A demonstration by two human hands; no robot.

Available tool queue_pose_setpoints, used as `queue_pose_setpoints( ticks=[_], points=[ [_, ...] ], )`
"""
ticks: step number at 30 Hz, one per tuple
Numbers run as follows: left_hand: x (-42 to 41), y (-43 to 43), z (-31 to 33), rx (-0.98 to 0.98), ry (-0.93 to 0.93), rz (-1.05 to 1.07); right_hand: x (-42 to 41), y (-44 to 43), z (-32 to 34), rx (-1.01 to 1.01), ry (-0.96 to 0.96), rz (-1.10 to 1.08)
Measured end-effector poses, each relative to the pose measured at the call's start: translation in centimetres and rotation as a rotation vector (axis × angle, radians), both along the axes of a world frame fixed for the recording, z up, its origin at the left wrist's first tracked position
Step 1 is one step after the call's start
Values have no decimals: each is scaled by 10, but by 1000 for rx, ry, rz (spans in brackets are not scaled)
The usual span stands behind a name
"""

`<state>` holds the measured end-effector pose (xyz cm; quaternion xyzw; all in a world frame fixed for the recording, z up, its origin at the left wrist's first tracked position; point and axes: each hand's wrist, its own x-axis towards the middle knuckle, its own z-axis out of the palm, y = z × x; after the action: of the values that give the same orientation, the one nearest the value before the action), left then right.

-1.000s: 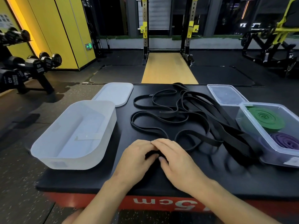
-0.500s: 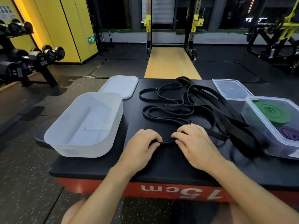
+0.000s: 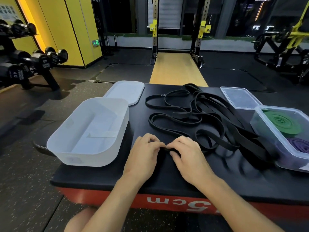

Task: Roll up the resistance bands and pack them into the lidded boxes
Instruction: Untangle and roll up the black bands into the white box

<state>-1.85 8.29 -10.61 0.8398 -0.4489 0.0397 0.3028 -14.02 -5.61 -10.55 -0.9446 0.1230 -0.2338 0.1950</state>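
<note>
A tangle of black resistance bands point(image 3: 200, 114) lies spread over the black padded platform point(image 3: 167, 178). My left hand point(image 3: 143, 153) and my right hand point(image 3: 187, 156) meet at the near end of one black band, fingers curled and pinching it between them. A white frosted box point(image 3: 70, 143) stands open and empty at the left, its lid point(image 3: 125, 92) lying behind it. At the right a clear box point(image 3: 274, 148) holds a rolled green band point(image 3: 282, 121) and a rolled purple band point(image 3: 299, 144). Its clear lid point(image 3: 239, 97) lies behind it.
The platform has a red front face printed with "15cm" point(image 3: 180, 203). A dumbbell rack point(image 3: 25, 64) stands on the floor at the left. A yellow and black squat rack point(image 3: 178, 30) rises behind the platform, and a weight machine point(image 3: 284, 44) stands far right.
Both hands have drawn closer together on the end of the black band and the fingers have curled tighter round it. The loops near my right hand have shifted slightly.
</note>
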Motion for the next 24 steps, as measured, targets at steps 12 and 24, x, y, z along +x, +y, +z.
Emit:
queue_pose_setpoints(
  ticks=[12, 24],
  points=[
    [-2, 6, 7, -229, 298, -6, 0, -11, -8, 39, -21, 163],
    [0, 0, 9, -89, 287, 17, -7, -60, 1, -130, 28, 119]
  ],
)
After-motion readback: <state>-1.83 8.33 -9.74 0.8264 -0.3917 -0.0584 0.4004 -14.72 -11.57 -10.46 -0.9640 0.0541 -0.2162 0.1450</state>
